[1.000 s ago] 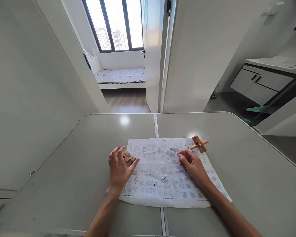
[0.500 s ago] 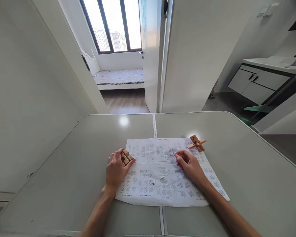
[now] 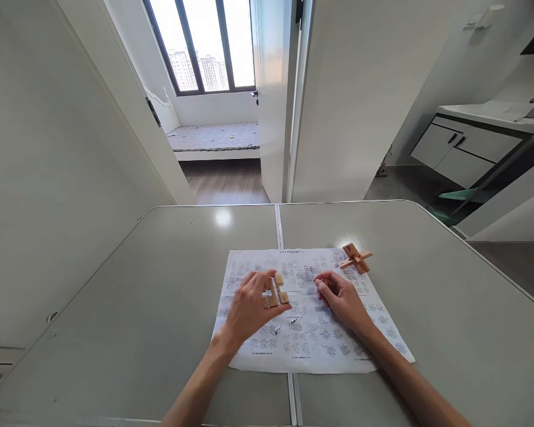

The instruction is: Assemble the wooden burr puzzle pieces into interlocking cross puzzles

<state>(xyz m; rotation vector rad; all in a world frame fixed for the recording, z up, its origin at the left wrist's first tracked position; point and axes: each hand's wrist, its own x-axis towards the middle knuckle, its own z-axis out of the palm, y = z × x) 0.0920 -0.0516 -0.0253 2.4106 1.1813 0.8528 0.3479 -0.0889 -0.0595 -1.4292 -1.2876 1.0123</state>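
Note:
My left hand is raised over the printed sheet and grips a small cluster of wooden puzzle pieces between thumb and fingers. My right hand rests on the sheet's middle right with its fingers curled and the fingertips pressed on the paper; I cannot see anything in them. A cross-shaped wooden puzzle lies at the sheet's far right corner, a short way beyond my right hand.
The sheet lies on a grey folding table with a seam down its middle. Behind the table an open door leads to a room with a window. A cabinet with a counter stands at the right.
My left hand lifted the wooden pieces from the sheet's left edge and carried them right, toward the middle. The right hand has hardly moved.

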